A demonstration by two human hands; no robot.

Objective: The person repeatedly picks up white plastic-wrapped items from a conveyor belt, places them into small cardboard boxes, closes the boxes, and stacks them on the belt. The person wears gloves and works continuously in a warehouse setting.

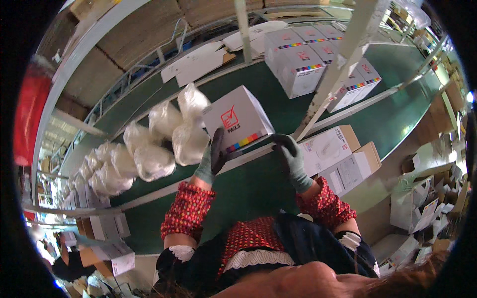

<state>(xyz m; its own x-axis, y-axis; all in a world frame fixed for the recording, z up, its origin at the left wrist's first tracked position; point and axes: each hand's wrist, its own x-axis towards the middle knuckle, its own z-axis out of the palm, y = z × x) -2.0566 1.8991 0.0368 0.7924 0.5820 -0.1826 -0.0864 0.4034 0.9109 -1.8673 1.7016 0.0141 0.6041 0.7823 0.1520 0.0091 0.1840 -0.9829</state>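
Note:
A closed white carton (236, 117) with a red check-mark logo and a rainbow stripe is tilted in front of me, above the rail of the green conveyor. My left hand (216, 156), in a grey-green glove with dark fingers, grips its near left corner, the thumb lying on the printed top face. The gloved fingertips of my right hand (292, 160) meet the near right corner; whether they grip it I cannot tell. Left of the carton, several bulging items wrapped in translucent plastic bags (154, 160) stand in rows, the nearest close to my left hand.
Several closed vacuum flask cartons (307, 76) stand grouped at the back right, behind a slanted metal post (335, 78). Two open-flapped cartons (326, 147) lie right of my right hand. White cardboard sheets (203, 63) rest along the far side. Other cartons (111, 257) are at lower left.

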